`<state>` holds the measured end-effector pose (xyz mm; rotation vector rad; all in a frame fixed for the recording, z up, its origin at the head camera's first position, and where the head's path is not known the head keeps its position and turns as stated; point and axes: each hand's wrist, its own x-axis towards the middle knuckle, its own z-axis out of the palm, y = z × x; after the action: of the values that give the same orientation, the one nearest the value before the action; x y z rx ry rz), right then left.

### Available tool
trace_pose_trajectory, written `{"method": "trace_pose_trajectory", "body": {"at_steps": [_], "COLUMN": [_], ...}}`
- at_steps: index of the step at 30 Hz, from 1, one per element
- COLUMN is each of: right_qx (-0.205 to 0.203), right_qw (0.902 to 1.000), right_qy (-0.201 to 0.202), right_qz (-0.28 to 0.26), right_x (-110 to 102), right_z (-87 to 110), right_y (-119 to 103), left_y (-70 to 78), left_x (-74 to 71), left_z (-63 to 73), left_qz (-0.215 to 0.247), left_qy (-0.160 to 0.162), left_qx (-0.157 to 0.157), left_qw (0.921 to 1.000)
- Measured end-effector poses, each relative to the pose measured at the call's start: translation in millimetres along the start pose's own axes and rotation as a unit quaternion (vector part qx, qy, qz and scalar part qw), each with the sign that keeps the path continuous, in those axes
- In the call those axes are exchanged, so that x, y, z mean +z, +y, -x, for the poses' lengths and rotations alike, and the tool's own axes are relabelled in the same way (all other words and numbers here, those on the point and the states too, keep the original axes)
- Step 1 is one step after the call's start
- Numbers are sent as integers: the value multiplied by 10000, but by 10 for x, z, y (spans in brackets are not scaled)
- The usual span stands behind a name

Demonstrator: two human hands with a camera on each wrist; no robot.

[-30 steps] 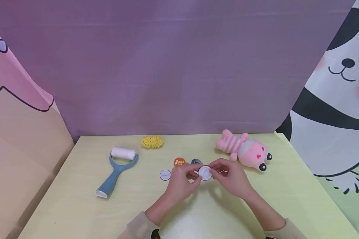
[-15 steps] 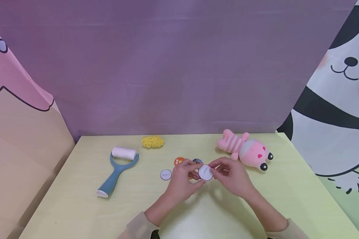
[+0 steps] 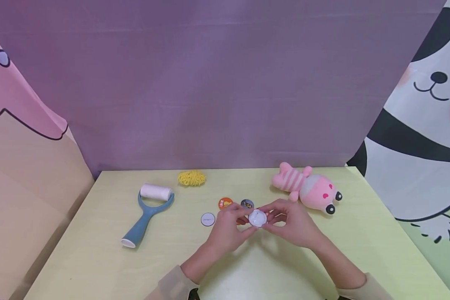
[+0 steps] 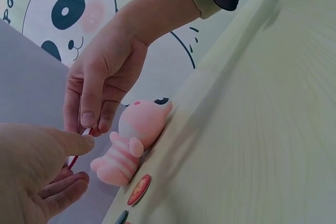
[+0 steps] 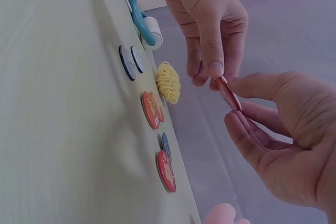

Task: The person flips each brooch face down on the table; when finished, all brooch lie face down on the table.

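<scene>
A round badge point(image 3: 257, 218), white on the side facing the head camera and red at its rim, is held up above the table. My left hand point(image 3: 228, 227) pinches its left edge between thumb and fingers. On the opposite edge, my right hand point(image 3: 294, 225) also pinches it. Seen edge-on in the right wrist view, the badge point(image 5: 229, 94) spans both sets of fingertips. Beyond the hands lie an orange badge point(image 3: 225, 203) and a blue one. To the left is a white-faced badge point(image 3: 208, 219). A red badge point(image 5: 166, 171) shows in the right wrist view.
A blue-handled lint roller point(image 3: 146, 216) lies on the left of the table point(image 3: 97, 266). Near the back edge sits a yellow yarn bundle point(image 3: 191, 178). A pink striped plush toy point(image 3: 307, 187) lies right of the hands. Purple cloth point(image 3: 225, 83) hangs behind.
The right thumb has shifted down to the badge's lower right edge, and the right fingers have spread behind it. The badge has tilted slightly; both hands stay in nearly the same place.
</scene>
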<state>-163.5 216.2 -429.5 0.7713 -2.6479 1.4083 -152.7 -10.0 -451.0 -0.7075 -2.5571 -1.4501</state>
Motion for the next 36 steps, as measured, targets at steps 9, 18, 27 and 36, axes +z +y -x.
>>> {"method": "trace_pose_trajectory", "body": {"at_steps": [9, 18, 27, 36], "right_qx": [-48, 9, 319, 351], "right_qw": [9995, 9981, 9972, 9968], "right_qy": [-195, -353, -546, -618], "right_qz": [234, 514, 394, 369], "right_x": [8, 17, 55, 95], "right_z": [22, 52, 83, 81], "right_y": [50, 69, 105, 181], "left_y": [-41, -95, -130, -193], "left_x": [37, 87, 105, 130], "left_z": [15, 25, 38, 53], "left_qz": [-396, -868, -1011, -1024], "left_qy": [-283, -396, -395, -448], "left_qx": [97, 172, 242, 295], "left_qw": [9988, 9953, 9938, 9933]}}
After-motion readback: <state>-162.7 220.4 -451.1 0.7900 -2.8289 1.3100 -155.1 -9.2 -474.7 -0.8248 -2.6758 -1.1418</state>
